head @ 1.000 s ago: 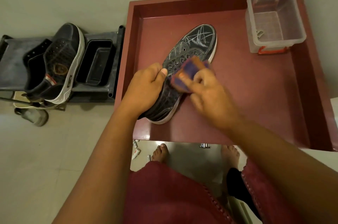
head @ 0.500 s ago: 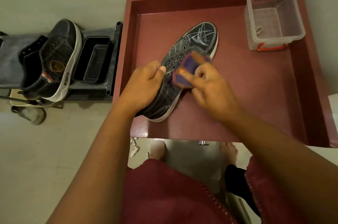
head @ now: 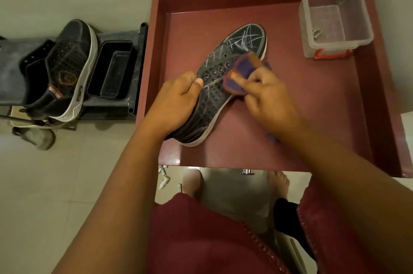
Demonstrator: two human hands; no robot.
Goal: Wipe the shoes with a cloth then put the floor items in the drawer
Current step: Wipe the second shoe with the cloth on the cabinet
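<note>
A black shoe (head: pixel 225 68) with white scribble marks on its toe lies on its side in the open maroon drawer (head: pixel 290 121). My left hand (head: pixel 176 103) grips the shoe at its collar and heel. My right hand (head: pixel 268 97) pinches a purple and orange cloth (head: pixel 240 72) and presses it against the shoe's side by the eyelets. The matching black shoe (head: pixel 64 70) stands on a low grey rack (head: pixel 125 108) to the left. Several small white tubes (head: pixel 164 181) lie on the floor below the drawer's front edge.
A clear plastic box (head: pixel 335 16) with a red latch stands in the drawer's far right corner. A black rectangular tub (head: pixel 111 70) sits on the rack beside the second shoe. A pale sandal (head: pixel 38 137) lies under the rack. My bare feet stand under the drawer front.
My right hand has slid the cloth a little toward the toe along the shoe's side. My left hand keeps its hold on the heel end.
</note>
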